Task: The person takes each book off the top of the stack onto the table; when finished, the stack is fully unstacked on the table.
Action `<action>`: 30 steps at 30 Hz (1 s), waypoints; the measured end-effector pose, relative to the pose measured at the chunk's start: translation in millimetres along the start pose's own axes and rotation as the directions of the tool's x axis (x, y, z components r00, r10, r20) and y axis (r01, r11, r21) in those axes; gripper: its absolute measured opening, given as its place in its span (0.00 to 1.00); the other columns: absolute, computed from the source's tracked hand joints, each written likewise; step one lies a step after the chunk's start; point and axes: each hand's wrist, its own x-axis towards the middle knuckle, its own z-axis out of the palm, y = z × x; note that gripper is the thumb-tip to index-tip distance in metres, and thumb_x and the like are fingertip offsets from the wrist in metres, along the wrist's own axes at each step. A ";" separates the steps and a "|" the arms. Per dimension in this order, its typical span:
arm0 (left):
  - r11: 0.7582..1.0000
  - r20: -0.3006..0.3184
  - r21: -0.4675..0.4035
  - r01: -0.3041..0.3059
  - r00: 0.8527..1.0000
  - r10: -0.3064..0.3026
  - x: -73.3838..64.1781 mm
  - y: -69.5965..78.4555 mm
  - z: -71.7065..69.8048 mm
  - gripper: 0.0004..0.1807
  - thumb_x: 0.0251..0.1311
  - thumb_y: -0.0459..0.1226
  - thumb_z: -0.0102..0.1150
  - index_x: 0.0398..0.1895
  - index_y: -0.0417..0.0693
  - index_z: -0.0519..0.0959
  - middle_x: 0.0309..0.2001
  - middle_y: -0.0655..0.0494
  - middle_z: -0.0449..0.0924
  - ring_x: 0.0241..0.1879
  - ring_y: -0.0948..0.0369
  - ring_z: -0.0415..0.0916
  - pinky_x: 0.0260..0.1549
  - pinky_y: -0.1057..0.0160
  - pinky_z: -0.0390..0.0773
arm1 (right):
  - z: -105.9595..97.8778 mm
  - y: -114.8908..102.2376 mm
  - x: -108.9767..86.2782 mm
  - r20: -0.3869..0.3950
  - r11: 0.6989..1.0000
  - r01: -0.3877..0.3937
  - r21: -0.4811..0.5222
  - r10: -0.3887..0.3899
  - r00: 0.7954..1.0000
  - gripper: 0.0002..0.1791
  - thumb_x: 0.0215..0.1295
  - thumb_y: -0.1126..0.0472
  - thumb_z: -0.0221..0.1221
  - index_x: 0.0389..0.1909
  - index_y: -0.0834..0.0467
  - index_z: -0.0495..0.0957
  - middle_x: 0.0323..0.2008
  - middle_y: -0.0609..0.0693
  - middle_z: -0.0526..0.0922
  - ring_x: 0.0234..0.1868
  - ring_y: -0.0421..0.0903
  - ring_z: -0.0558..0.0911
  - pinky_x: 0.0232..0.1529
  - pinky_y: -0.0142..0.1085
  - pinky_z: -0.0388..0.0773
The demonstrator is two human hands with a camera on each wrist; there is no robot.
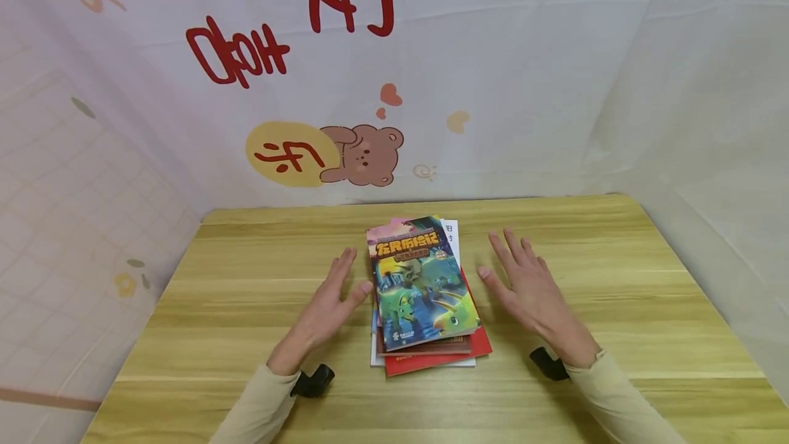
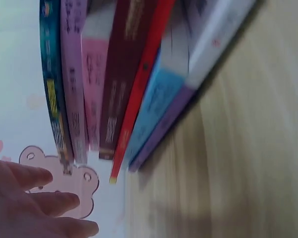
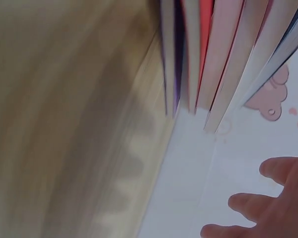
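A stack of several books lies on the table, topped by a colourful dinosaur comic book (image 1: 425, 286). Beneath it a red book (image 1: 431, 362) and a brown book (image 1: 459, 347) stick out at the front. Left of the stack is my left hand (image 1: 329, 307), fingers extended and thumb pointing at the books' edge. My right hand (image 1: 527, 286) is held to the right of the stack, fingers spread, with a gap to the books. In the left wrist view the spines show, among them a maroon spine (image 2: 124, 74) and a blue-and-white one (image 2: 156, 94). The right wrist view shows the page edges (image 3: 223, 64).
The wood-grain table (image 1: 216, 279) extends on both sides of the stack. A white cloth backdrop (image 1: 524, 88) with a printed bear (image 1: 366, 156) and red characters rises behind it, and pale cloth walls flank the table. Each wrist wears a black camera mount (image 1: 313, 381).
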 end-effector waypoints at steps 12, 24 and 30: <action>0.995 -0.018 -0.101 -0.012 1.000 0.010 -6.2 10.3 17.2 0.47 0.70 0.57 0.58 0.85 0.55 0.50 0.84 0.51 0.45 0.81 0.44 0.43 0.73 0.31 0.49 | 11.5 -29.1 -7.6 0.044 0.957 -0.030 0.289 0.018 0.999 0.39 0.79 0.39 0.47 0.83 0.52 0.54 0.77 0.59 0.63 0.75 0.64 0.65 0.68 0.68 0.65; 0.993 0.003 -0.115 -0.015 1.000 0.015 -6.1 14.2 26.2 0.54 0.64 0.55 0.65 0.85 0.52 0.47 0.84 0.55 0.39 0.82 0.50 0.38 0.75 0.35 0.49 | 15.4 -40.5 -0.8 0.108 0.940 -0.065 0.335 0.030 0.994 0.37 0.79 0.41 0.52 0.79 0.57 0.63 0.51 0.55 0.84 0.46 0.48 0.83 0.46 0.43 0.83; 0.990 0.047 -0.140 0.009 0.999 -0.002 -2.4 17.4 27.5 0.57 0.61 0.58 0.67 0.86 0.58 0.44 0.85 0.59 0.36 0.82 0.51 0.36 0.74 0.33 0.50 | 19.0 -42.1 3.3 0.111 0.941 -0.085 0.327 0.051 0.993 0.37 0.77 0.41 0.56 0.78 0.57 0.65 0.47 0.55 0.84 0.42 0.48 0.84 0.44 0.42 0.84</action>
